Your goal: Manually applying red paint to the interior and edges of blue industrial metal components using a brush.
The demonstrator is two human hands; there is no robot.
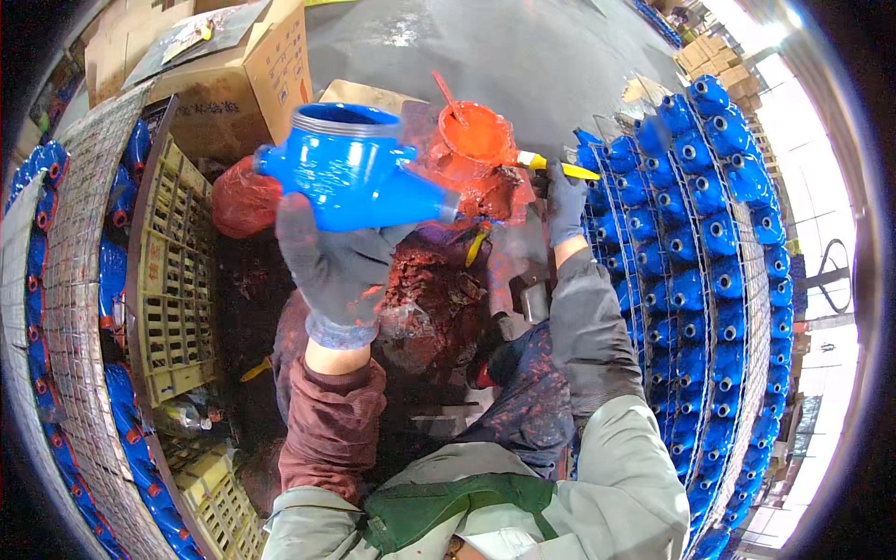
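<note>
While the left hand (329,261) fingers wrap the blue valve body (359,170) from beneath, I see right hand (564,198) fingers closed on a yellow-handled brush (551,165) beside the orange paint pot (477,136).

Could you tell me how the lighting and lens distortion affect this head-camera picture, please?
Head view: daylight blows out the upper right corner; the wire rack of blue castings bows with the fisheye; black vignette rings the rim; the blue casting in the left hand is sharp, with glossy highlights; the right hand holds a brush.
</note>
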